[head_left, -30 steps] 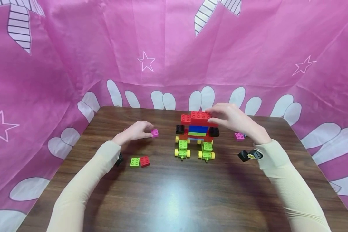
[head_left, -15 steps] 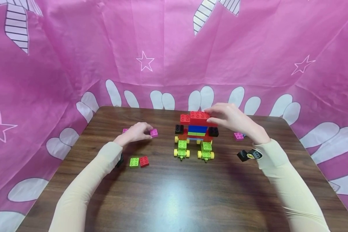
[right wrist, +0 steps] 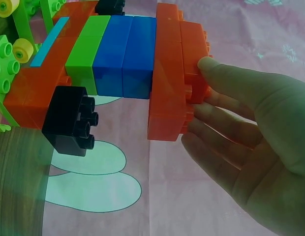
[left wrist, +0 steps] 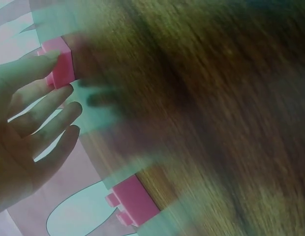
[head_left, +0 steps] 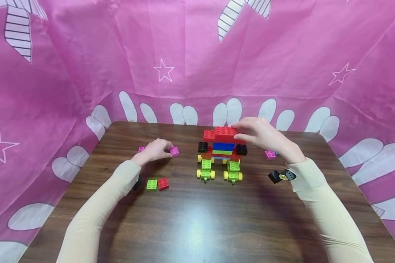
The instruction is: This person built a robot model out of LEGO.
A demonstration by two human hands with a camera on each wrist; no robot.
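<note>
Toy-brick model (head_left: 224, 147) stands on the table (head_left: 171, 223), its topmost red brick (head_left: 223, 137) gripped by the right hand's (head_left: 263, 134) thumb and fingers. Left of the model, the left hand (head_left: 154, 150) pinches a pink brick (head_left: 174, 151); front-left of it lie a green brick (head_left: 151, 185) and a small red brick (head_left: 163, 183).

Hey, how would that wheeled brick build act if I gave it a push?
The wheeled brick build would probably roll, since it stands on yellow wheels. It may be top-heavy, since the top red bricks overhang the narrower blue bricks. Stacked from separate pieces, it might come apart if shoved hard.
</note>
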